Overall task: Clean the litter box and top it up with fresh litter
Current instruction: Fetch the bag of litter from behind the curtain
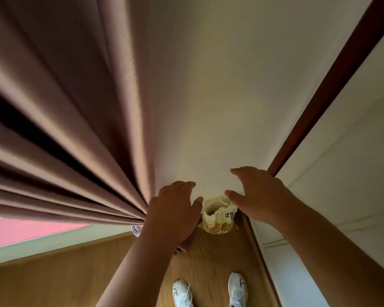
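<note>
The person stands over an opened pale yellow litter bag (218, 214) propped on the wooden floor (53, 273) against the cream wall (208, 107). The left hand (175, 214), fingers loosely curled, holds nothing; the right hand (256, 194) is spread. Both reach down, probably to lift it. No litter box shows.

The curtain (60, 120) was a dusty mauve-brown, its folds striped with dark shadow. The wall (208, 85) was cream-white, edged by a dark red-brown door frame (333, 85). The litter bag (218, 216) was pale yellow with black print and orange patches. The floor (75, 273) was honey-brown wood. The 2 shoes (182, 293) were white with black curved marks.
</note>
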`<state>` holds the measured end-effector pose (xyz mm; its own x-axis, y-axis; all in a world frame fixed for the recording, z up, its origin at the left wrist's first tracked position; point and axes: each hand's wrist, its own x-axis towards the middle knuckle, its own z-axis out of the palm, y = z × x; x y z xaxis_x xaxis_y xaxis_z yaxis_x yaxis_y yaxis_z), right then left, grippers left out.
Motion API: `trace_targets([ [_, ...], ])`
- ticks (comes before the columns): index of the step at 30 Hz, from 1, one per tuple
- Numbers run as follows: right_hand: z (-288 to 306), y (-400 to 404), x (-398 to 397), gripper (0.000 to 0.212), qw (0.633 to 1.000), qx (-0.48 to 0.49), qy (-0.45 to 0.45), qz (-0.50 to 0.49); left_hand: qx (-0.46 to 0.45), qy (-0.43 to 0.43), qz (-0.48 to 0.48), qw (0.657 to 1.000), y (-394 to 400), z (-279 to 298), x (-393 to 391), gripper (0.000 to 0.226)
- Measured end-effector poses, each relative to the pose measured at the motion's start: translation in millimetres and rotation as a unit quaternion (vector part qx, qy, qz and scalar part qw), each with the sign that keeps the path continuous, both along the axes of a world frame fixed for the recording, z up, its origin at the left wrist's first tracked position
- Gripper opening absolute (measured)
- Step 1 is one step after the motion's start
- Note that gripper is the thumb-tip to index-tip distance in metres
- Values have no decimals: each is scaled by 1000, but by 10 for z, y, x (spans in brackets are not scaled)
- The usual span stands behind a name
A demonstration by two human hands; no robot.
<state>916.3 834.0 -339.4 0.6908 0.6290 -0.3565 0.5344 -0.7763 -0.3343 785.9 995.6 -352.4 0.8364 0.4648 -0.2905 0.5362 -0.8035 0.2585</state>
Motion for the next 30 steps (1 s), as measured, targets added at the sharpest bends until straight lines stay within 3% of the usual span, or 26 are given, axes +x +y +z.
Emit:
trace_targets([
  [8, -1155, 191, 304, 68, 997, -23, 65, -45, -73, 86, -8, 994, 360, -1141, 361, 47],
  [21, -3643, 333, 636, 80, 982, -61, 156, -93, -158, 141, 2, 977, 481, -3397, 755, 45],
  [26, -4429, 463, 736, 93, 976, -59, 179, -106, -254, 104, 149, 950, 516, -4374, 875, 50],
  [30, -4971, 596, 794, 96, 971, -50, 206, -111, -360, 47, 257, 896, 502, -4923, 1032, 56],
])
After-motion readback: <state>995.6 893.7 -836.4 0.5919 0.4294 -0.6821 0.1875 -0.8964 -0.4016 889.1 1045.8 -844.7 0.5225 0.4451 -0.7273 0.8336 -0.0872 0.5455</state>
